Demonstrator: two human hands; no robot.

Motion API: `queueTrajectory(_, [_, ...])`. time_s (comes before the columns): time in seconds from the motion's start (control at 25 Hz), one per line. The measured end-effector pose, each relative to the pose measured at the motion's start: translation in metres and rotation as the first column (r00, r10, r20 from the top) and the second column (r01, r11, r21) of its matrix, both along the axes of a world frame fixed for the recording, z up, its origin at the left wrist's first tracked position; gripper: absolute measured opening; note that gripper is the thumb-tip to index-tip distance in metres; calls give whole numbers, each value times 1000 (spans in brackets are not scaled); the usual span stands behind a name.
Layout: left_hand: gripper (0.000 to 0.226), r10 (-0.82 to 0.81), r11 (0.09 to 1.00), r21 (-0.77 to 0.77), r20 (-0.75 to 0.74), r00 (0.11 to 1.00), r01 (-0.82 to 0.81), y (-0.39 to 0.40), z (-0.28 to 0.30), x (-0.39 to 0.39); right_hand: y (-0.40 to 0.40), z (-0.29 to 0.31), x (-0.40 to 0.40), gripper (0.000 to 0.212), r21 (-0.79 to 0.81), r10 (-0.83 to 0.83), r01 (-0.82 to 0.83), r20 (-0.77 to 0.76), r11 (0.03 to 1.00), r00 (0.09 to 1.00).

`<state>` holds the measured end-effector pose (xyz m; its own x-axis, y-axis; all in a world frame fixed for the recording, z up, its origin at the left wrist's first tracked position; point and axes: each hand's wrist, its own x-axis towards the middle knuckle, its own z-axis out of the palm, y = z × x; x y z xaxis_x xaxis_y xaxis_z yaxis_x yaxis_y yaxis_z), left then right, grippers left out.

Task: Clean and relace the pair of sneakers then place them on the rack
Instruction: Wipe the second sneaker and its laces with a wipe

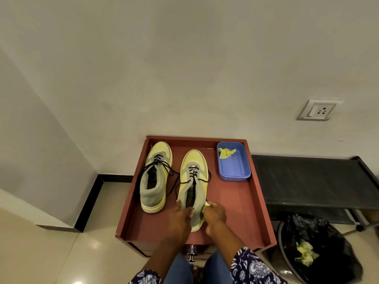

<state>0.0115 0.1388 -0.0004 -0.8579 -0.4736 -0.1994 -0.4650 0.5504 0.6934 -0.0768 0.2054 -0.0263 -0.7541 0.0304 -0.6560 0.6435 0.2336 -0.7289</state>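
No readable text, labels, brands or numbers anywhere; sneakers and blue tub unmarked

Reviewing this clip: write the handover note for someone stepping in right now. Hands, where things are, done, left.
Left hand grips the collar of the right-side sneaker; right hand pinches a yellow cloth against its heel.
Both sneakers stand on the red-brown tray-top, toes to the wall; the other sneaker sits to the left, untouched.
Both are partly laced, black lace ends loose.
Blue tub holds another yellow cloth scrap.
Black rack to the right holds no shoes.
Left: finish wiping, finish lacing, rack both.
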Motion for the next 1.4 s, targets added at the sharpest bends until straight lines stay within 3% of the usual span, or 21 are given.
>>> queueTrajectory(0.4, [41, 26, 1000, -10, -18, 1000, -26, -1, -13, 12, -21, 7, -41, 13, 1, -75, 75, -62, 997, 995])
queueTrajectory(0.76, [47, -17, 1000, 1, 43, 999, 17, -6, -6, 6, -1, -10, -23, 25, 30, 94, -91, -148, 995, 985])
queueTrajectory(0.88, [35, -56, 998, -38, 65, 996, 59, -6, 0, 3, 8, -12, -9, 30, -4, 122, -123, -136, 992, 983])
queueTrajectory(1.16, [37, -93, 989, -94, 182, 979, 111, 1, 8, -3, 25, 1, 15, 30, -73, 189, -192, -46, 979, 981])
queueTrajectory(1.28, [38, -81, 973, -192, 236, 968, 128, 11, 12, -2, 33, 13, 22, 26, -127, 187, -187, -18, 974, 982])
queueTrajectory(1.4, [45, -32, 956, -281, 172, 985, 80, 27, 21, 0, 38, 30, 26, 29, -160, 178, -177, -10, 971, 984])
